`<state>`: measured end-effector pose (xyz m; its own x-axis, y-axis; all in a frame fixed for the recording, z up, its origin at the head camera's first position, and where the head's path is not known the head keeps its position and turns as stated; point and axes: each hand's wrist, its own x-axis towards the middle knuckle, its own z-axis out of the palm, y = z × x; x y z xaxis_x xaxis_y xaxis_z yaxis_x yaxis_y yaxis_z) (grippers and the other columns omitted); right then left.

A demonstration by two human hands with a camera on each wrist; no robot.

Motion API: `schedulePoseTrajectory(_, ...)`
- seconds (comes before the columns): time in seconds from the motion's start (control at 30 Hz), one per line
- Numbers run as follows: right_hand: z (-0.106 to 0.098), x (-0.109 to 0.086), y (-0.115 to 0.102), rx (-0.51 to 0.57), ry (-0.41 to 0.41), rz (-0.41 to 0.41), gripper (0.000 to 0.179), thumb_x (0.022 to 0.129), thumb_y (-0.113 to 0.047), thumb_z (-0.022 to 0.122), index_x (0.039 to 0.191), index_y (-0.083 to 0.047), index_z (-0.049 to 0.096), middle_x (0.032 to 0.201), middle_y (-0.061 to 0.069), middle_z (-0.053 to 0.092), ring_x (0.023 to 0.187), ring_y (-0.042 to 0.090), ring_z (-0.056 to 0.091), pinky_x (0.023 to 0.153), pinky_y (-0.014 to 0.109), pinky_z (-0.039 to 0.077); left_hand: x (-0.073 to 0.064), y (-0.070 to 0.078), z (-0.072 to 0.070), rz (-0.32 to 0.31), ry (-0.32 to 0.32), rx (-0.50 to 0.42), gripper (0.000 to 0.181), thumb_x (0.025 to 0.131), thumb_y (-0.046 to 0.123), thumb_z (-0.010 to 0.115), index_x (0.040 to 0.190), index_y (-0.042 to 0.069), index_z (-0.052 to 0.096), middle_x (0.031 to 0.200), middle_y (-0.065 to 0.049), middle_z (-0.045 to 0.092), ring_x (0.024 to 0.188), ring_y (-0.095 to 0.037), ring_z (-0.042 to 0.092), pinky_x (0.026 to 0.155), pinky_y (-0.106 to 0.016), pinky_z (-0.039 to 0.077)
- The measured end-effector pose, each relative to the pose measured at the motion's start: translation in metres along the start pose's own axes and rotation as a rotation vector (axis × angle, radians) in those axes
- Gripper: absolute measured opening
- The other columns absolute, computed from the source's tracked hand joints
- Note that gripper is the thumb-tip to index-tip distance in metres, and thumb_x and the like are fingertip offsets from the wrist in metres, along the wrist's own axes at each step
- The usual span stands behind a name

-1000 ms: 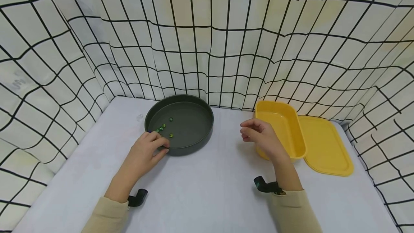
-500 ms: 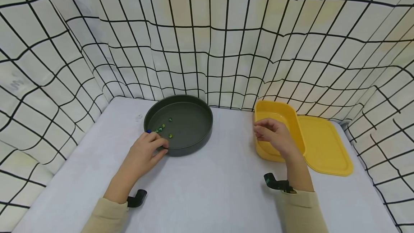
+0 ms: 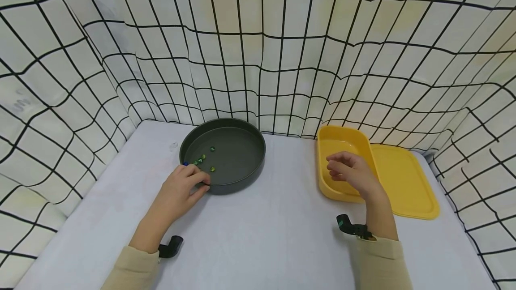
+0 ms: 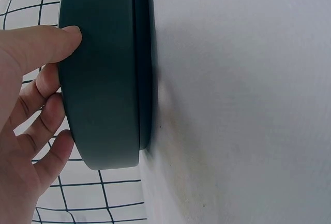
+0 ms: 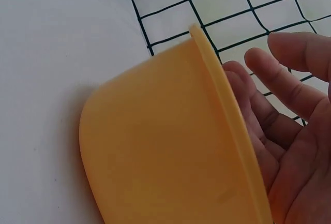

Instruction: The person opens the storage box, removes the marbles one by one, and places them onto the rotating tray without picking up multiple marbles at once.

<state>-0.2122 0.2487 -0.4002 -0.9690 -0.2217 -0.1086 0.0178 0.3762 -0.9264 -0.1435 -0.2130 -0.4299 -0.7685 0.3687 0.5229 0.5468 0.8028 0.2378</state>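
My left hand point(image 3: 181, 194) holds the near-left rim of a dark round pan point(image 3: 239, 149). In the left wrist view the thumb presses the outer wall of the pan point(image 4: 103, 100) and the other fingers reach over its rim. Several small marbles lie in the pan: green ones point(image 3: 200, 160), a yellowish one point(image 3: 212, 169) and a blue one point(image 3: 185, 164) beside the fingers. Over a yellow plastic box point(image 3: 333, 191) hovers my right hand point(image 3: 354, 174), its fingers loosely curved. The right wrist view has its fingers beyond the rim of the box point(image 5: 165, 131), nothing visible between thumb and forefinger.
A flat yellow lid point(image 3: 411, 187) lies right of the box, partly under its edge. Black-lined grid netting point(image 3: 262, 57) over a pale backing encloses the white table point(image 3: 258, 236) at the back and sides. Each wrist carries a small black camera point(image 3: 171, 246).
My right hand has moved right, from the box's left side to over its inside, and its fingers have loosened slightly. My left hand and the pan have stayed in place.
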Motion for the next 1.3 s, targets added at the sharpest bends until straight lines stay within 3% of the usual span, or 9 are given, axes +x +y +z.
schedulePoseTrajectory(0.5,-0.008,-0.003,0.010,-0.120,-0.050,0.161,0.040,0.101,-0.031,0.060,0.129,-0.003,0.059,0.119,0.020,0.064,0.100,0.030,0.065,0.088,0.039,0.057,0.000,-0.001,0.001,-0.023,-0.021,-0.006,0.021,0.078,0.009,0.084,0.089,0.020,0.070,0.088,0.004,0.057,0.087,-0.021,0.051,0.078,-0.038,0.045)
schedulePoseTrajectory(0.7,-0.007,-0.002,0.013,-0.219,-0.046,0.187,0.036,0.101,-0.028,0.059,0.127,-0.004,0.060,0.108,0.017,0.065,0.091,0.027,0.064,0.081,0.035,0.057,0.000,-0.001,0.001,-0.010,-0.006,-0.008,0.022,0.077,0.009,0.085,0.088,0.020,0.070,0.088,0.004,0.057,0.087,-0.022,0.051,0.078,-0.039,0.045)
schedulePoseTrajectory(0.87,-0.005,-0.002,0.013,-0.346,-0.093,0.178,0.032,0.101,-0.030,0.059,0.125,-0.009,0.064,0.103,0.012,0.066,0.088,0.024,0.062,0.077,0.032,0.052,0.000,-0.001,0.001,-0.010,-0.008,-0.008,0.022,0.077,0.009,0.085,0.088,0.020,0.070,0.088,0.003,0.058,0.087,-0.022,0.051,0.078,-0.038,0.045)
schedulePoseTrajectory(1.13,0.001,-0.001,0.014,-0.497,-0.210,0.087,0.027,0.099,-0.023,0.057,0.123,-0.015,0.065,0.114,0.009,0.065,0.101,0.025,0.056,0.088,0.041,0.049,0.000,-0.002,0.001,-0.015,-0.017,-0.004,0.021,0.078,0.010,0.084,0.089,0.021,0.069,0.089,0.004,0.057,0.087,-0.022,0.050,0.078,-0.038,0.045)
schedulePoseTrajectory(1.3,0.003,0.000,0.014,-0.525,-0.225,0.058,0.027,0.098,-0.021,0.056,0.120,-0.010,0.067,0.114,0.008,0.066,0.101,0.025,0.055,0.094,0.046,0.048,0.000,-0.002,0.002,-0.021,-0.021,-0.006,0.021,0.078,0.009,0.084,0.089,0.020,0.069,0.089,0.004,0.057,0.087,-0.022,0.051,0.079,-0.038,0.045)
